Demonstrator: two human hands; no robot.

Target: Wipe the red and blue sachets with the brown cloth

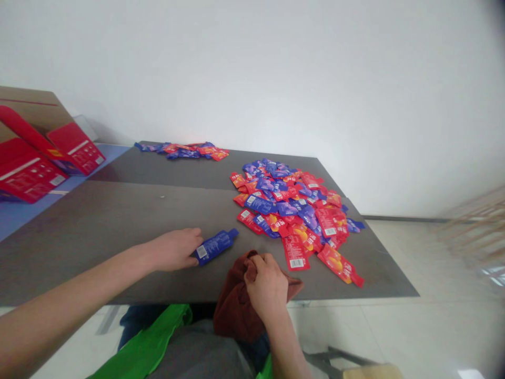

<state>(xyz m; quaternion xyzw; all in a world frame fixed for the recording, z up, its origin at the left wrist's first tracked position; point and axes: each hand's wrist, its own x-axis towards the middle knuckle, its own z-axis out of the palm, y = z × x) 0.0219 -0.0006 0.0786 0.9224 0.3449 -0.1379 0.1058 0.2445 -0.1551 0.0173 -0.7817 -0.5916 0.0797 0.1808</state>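
Note:
My left hand (pixel 179 249) is closed on the near end of a blue pouch (pixel 216 246), which lies low over the grey table with its spout end pointing right. A brown cloth (pixel 239 300) is bunched in my right hand (pixel 268 284) at the table's front edge, part of it hanging below the edge. Just beyond my right hand spreads a large heap of red and blue pouches (pixel 292 197). A red pouch (pixel 295 252) with its barcode up lies at the near side of the heap. Another red pouch (pixel 341 265) sits at the heap's front right.
A smaller pile of pouches (pixel 189 151) lies at the table's back edge. Open red cardboard boxes (pixel 31 163) stand on a blue surface (pixel 16 213) at the left. A white wall (pixel 252 79) rises behind the grey table (pixel 158 208). A stool (pixel 371 371) is at the lower right.

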